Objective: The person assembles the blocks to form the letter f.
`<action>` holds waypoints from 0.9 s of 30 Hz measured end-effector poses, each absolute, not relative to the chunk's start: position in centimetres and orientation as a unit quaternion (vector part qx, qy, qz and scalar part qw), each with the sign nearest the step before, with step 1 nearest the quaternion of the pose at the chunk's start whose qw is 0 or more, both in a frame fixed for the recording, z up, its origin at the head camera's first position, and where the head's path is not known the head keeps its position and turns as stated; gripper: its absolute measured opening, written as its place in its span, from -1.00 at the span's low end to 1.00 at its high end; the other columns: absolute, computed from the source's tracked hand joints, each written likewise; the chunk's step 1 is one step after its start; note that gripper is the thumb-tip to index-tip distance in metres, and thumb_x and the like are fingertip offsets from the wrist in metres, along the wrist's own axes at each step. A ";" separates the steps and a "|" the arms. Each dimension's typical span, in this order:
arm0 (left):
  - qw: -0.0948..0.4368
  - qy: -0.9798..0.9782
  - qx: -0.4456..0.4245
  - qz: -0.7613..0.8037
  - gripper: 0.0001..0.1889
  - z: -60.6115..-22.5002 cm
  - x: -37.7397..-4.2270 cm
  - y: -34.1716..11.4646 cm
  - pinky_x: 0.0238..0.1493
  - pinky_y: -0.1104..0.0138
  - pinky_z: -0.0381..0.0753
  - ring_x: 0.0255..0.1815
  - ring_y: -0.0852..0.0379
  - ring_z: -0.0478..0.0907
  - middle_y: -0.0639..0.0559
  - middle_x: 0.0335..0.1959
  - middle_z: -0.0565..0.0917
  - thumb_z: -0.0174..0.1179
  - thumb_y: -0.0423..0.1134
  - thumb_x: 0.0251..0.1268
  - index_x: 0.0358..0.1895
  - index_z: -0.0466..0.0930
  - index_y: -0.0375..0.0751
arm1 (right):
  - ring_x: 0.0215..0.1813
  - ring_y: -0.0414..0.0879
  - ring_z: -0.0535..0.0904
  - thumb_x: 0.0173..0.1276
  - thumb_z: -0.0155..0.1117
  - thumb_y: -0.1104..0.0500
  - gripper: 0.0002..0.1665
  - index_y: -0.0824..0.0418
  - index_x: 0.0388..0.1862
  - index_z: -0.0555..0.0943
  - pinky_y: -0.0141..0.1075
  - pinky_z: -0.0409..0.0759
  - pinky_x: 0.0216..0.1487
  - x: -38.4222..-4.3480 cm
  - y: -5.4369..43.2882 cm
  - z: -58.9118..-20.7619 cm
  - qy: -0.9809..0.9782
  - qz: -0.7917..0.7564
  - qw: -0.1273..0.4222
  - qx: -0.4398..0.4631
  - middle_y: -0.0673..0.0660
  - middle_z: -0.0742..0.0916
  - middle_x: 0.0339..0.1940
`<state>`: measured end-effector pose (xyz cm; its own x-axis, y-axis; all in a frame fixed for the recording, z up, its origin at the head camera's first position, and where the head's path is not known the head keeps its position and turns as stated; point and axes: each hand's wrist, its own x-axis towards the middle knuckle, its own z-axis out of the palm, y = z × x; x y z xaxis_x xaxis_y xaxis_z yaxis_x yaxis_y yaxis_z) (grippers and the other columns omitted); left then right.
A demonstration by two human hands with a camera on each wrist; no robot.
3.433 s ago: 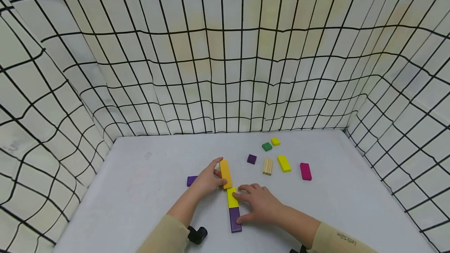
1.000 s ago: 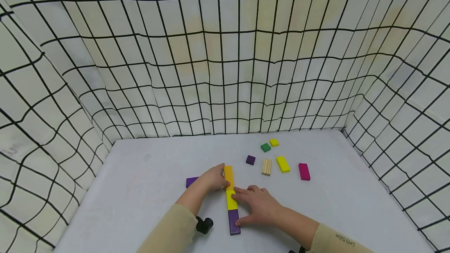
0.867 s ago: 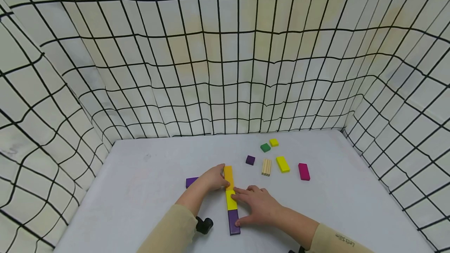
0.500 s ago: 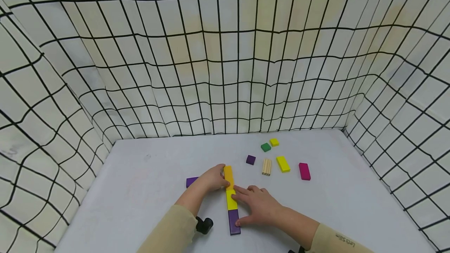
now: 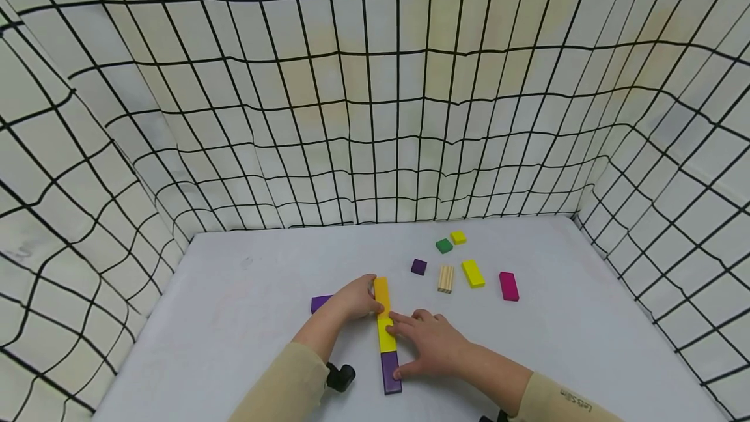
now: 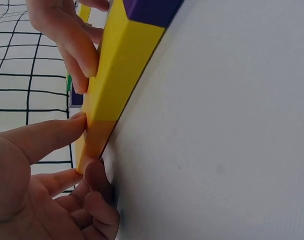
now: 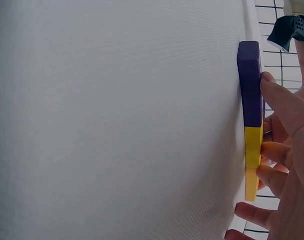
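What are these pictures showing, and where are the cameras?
They show a person's two bare hands at work. The wide pictures come from a camera on the head, looking down; the close-ups come from a camera on each wrist.

On the white table, three blocks lie end to end. The left hand pinches the orange block, farthest from the person. The right hand touches the yellow block in the middle and the nearest one, a purple block.

To the right lie a magenta block, wooden block, green block, dark purple cube, small yellow block and longer yellow block. A second purple block is partly hidden behind the left hand.
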<state>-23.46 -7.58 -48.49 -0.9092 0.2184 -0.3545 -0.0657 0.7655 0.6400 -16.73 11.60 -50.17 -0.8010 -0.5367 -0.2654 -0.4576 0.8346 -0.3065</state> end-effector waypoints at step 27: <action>0.170 0.912 0.041 0.370 -0.32 -47.4 -22.8 -9.8 -0.14 0.17 0.56 -0.22 0.04 0.48 -0.01 -0.15 0.57 0.35 -0.06 0.26 0.42 0.37 -0.13 | 0.37 0.10 0.36 -0.01 0.41 -0.46 -0.14 -0.29 0.31 0.52 0.17 0.43 0.24 -16.6 11.5 -50.0 0.942 -0.121 0.165 -0.267 -0.19 0.39 0.49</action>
